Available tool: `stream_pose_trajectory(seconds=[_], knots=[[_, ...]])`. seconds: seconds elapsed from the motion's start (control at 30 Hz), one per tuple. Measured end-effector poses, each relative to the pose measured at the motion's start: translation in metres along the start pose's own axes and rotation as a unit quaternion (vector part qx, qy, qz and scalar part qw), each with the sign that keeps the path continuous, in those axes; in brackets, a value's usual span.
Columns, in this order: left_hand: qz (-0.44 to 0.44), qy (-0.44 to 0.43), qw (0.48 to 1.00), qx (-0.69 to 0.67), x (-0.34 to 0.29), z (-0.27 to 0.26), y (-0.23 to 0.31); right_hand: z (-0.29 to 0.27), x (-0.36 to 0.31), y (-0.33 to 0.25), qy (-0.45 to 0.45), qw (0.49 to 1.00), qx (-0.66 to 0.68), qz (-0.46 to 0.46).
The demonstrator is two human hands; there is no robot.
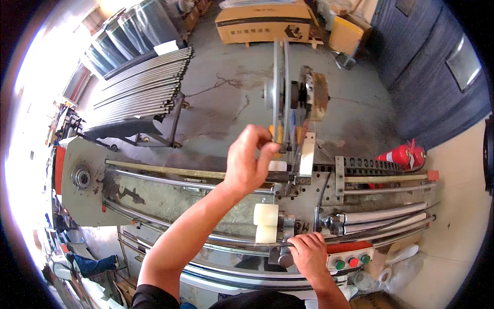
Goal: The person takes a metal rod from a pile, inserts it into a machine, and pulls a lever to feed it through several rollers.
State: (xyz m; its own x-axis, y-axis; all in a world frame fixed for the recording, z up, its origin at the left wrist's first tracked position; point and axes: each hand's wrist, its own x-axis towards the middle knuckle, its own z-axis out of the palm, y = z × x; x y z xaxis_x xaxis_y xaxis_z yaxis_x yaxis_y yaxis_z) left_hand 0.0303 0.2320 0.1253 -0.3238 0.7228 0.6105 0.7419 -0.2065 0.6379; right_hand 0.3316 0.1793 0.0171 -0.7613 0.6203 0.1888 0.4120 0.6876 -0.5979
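Observation:
Over the middle of a long grey machine, my left hand (249,159) is raised with thumb and fingers pinched together. It is beside the lower end of an upright metal frame (276,77), next to a small yellow part (275,133); whatever lies between the fingertips is too small to tell. A round reel-like part (311,92) stands behind the frame. Lower down, my right hand (309,252) has its fingers curled over the carriage's front edge, next to a dark round knob (285,258). What it grips is hidden. Two cream rollers (266,223) sit just left of it.
A control box with green and red buttons (353,261) is right of my right hand. Steel rails (185,178) run along the machine. Metal rods (144,85) lie on a rack at the far left. Behind are a cardboard box (262,23) and red fire extinguishers (404,155).

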Motion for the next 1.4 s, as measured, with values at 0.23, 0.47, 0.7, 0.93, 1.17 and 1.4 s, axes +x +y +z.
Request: stream_pose_trajectory(seconds=[0.23, 0.47, 0.7, 0.93, 1.17, 1.4], knots=[[-0.223, 0.101, 0.923, -0.298, 0.158, 0.011, 0.013, -0.003, 0.000, 0.001, -0.008, 1.000, 0.007, 0.018], [-0.351, -0.046, 0.913, -0.201, 0.245, 0.040, -0.154, 0.000, 0.005, -0.001, -0.010, 1.000, -0.001, 0.010], [-0.396, 0.134, 0.872, -0.253, 0.026, 0.080, -0.165, 0.000, 0.000, 0.004, -0.005, 1.000, -0.005, 0.025], [-0.407, -0.202, 0.861, -0.230, -0.164, 0.088, -0.184, -0.003, 0.000, 0.001, -0.021, 1.000, 0.001, 0.020], [-0.412, -0.249, 0.844, -0.236, -0.177, 0.073, -0.168, -0.005, 0.000, -0.002, -0.035, 0.999, -0.005, 0.016], [-0.480, -0.311, 0.781, -0.250, -0.189, 0.038, -0.141, -0.004, -0.003, -0.002, -0.023, 1.000, -0.001, 0.017]])
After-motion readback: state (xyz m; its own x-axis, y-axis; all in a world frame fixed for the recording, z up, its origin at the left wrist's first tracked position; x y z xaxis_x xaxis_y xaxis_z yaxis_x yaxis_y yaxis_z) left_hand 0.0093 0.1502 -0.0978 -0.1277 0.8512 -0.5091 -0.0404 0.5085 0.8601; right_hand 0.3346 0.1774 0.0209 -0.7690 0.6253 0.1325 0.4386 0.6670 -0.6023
